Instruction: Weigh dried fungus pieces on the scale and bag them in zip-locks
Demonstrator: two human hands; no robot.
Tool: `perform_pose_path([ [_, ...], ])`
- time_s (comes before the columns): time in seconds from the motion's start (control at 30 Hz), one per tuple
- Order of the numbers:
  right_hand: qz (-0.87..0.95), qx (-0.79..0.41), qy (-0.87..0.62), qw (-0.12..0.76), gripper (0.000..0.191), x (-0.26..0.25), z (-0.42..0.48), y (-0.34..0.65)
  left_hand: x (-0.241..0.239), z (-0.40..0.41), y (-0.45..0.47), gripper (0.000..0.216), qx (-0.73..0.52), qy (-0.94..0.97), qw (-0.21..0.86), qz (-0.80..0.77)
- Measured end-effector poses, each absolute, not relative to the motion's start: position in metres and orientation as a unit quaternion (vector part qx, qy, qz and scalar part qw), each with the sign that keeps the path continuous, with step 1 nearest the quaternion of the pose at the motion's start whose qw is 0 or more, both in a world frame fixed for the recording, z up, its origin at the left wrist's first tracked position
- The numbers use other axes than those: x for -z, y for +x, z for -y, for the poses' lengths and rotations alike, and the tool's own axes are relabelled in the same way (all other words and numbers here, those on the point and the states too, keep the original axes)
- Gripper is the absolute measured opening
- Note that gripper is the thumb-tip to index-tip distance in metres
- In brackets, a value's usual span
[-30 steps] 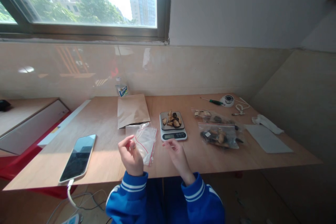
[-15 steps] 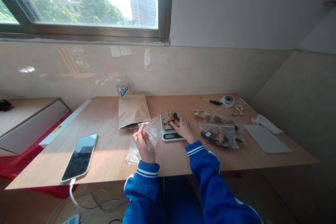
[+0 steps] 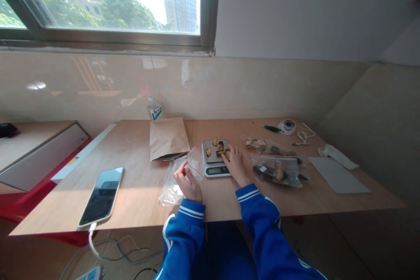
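A small digital scale (image 3: 217,170) lies before me with several dried mushroom pieces (image 3: 220,148) spread on its metal plate. My right hand (image 3: 235,164) reaches over the plate's right side, thumb and fingers closed around a brown mushroom piece there, partly covered by the fingers. My left hand (image 3: 189,182) hangs left of the scale, above a clear zip bag (image 3: 169,186) with a red seal line. Its fingers are loosely bent and apart, and nothing shows in them. The scale's display is too small to read.
Filled clear bags (image 3: 278,169) of dried pieces lie right of the scale. Behind my left hand is a brown paper pouch (image 3: 169,138), with a bottle (image 3: 154,108) beyond. A phone (image 3: 102,194), a screwdriver (image 3: 271,128), a white camera (image 3: 287,127) and a pale sheet (image 3: 339,175) are also on the table.
The mushroom pieces on the plate were heaped together and are now more spread out. My left hand's raised forefinger has bent down. The view has shifted slightly.
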State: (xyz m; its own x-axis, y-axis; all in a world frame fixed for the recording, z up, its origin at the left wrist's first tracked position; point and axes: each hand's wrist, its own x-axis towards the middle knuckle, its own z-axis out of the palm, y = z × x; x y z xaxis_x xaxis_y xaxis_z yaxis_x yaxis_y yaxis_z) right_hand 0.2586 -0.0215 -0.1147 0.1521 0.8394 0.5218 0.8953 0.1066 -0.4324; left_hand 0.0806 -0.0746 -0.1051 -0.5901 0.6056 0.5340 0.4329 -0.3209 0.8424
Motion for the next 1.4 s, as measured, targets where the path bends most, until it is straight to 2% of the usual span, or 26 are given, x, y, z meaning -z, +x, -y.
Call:
perform_pose_path([
  [0.17,0.632,0.013,-0.669,0.391,0.043,0.102,0.024,0.256,0.113,0.073,0.081,0.041,-0.677,0.462,0.09,-0.566],
  [0.3,0.608,-0.046,-0.618,0.496,0.044,0.072,0.035,0.239,0.116,0.074,0.081,0.04,-0.679,0.466,0.089,-0.56],
  [0.4,0.585,-0.235,-0.547,0.55,0.043,0.041,0.047,0.213,0.116,0.074,0.082,0.04,-0.673,0.479,0.086,-0.557],
  [0.47,0.592,-0.405,-0.484,0.501,0.042,0.025,0.054,0.195,0.116,0.074,0.083,0.039,-0.672,0.479,0.09,-0.557],
  [0.53,0.586,-0.48,-0.469,0.455,0.043,0.016,0.059,0.181,0.117,0.075,0.083,0.038,-0.677,0.471,0.09,-0.558],
  [0.7,0.622,-0.407,-0.516,0.427,0.051,0.01,0.072,0.168,0.116,0.076,0.083,0.038,-0.689,0.454,0.112,-0.553],
  [0.8,0.685,-0.354,-0.476,0.424,0.041,0.006,0.074,0.172,0.113,0.077,0.083,0.039,-0.696,0.445,0.102,-0.554],
  [0.97,0.653,-0.117,-0.564,0.492,0.032,0.035,0.044,0.2,0.117,0.075,0.083,0.04,-0.709,0.438,0.097,-0.545],
  [1.03,0.644,-0.064,-0.613,0.453,0.036,0.062,0.028,0.215,0.119,0.074,0.083,0.039,-0.711,0.438,0.099,-0.541],
  [1.17,0.678,-0.046,-0.636,0.366,0.048,0.103,0.013,0.239,0.12,0.073,0.083,0.038,-0.722,0.43,0.113,-0.53],
  [1.4,0.68,-0.04,-0.638,0.36,0.036,0.101,0.017,0.248,0.121,0.073,0.084,0.041,-0.727,0.422,0.133,-0.525],
])
